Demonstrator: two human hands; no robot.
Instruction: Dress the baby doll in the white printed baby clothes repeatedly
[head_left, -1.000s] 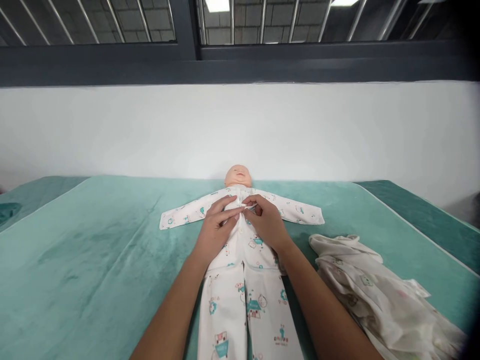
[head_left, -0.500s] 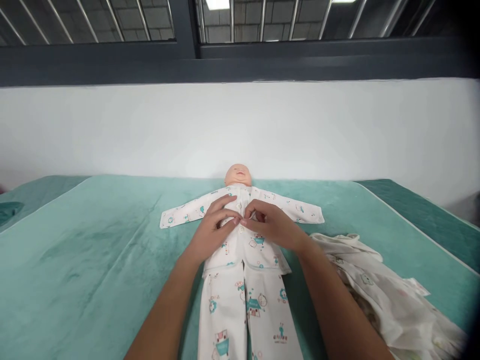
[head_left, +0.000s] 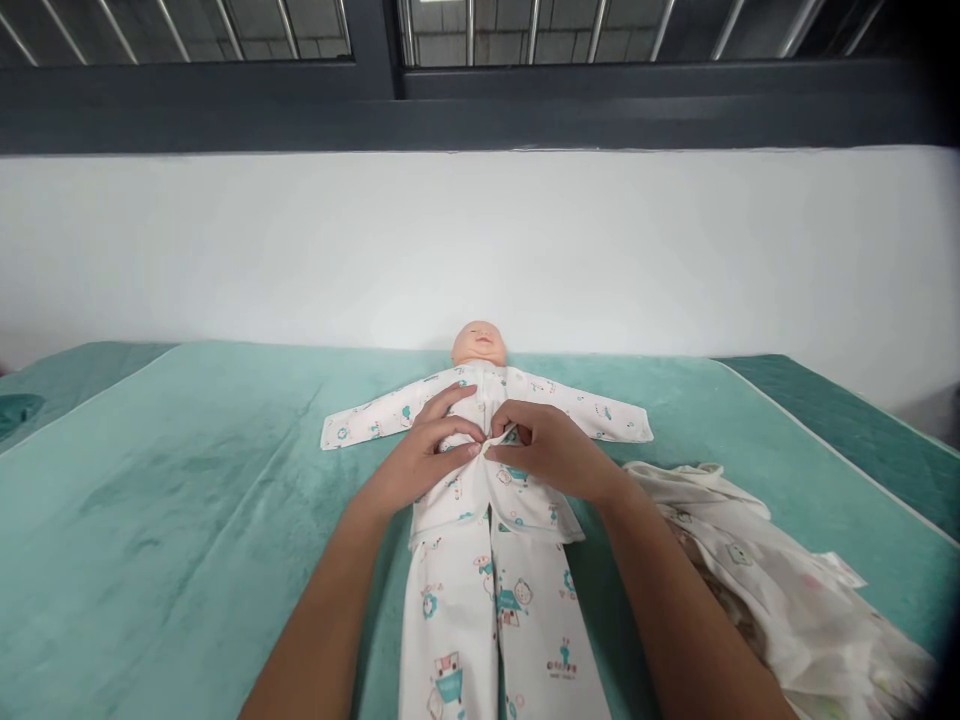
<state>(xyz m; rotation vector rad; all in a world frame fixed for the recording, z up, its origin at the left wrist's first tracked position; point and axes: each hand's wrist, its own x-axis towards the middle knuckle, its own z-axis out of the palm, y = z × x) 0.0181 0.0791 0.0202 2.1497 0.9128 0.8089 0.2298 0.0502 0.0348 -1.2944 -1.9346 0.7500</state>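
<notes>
A baby doll [head_left: 480, 343] lies on its back, head toward the wall. It wears a white printed pajama top [head_left: 450, 510] with sleeves spread wide, and matching pants [head_left: 450, 620]. At the middle of the chest, my left hand [head_left: 431, 445] pinches the front edge of the top between thumb and index finger, its other fingers resting on the cloth. Facing it, my right hand [head_left: 551, 448] pinches the other front edge, which is slightly lifted. The fingertips of both hands nearly meet at the front opening. Any button between them is hidden by my fingers.
Green plush cloth [head_left: 187, 500] covers the table. A crumpled pile of white printed baby clothes [head_left: 780, 590] lies to the right, beside my right forearm. Behind the doll's head rises a white wall [head_left: 480, 240], with a dark-framed barred window [head_left: 480, 100] above it.
My right hand has lifted the top's front edge a little, and a fold of cloth now shows at the fingertips. Both hands stay at the chest. The view has tilted slightly.
</notes>
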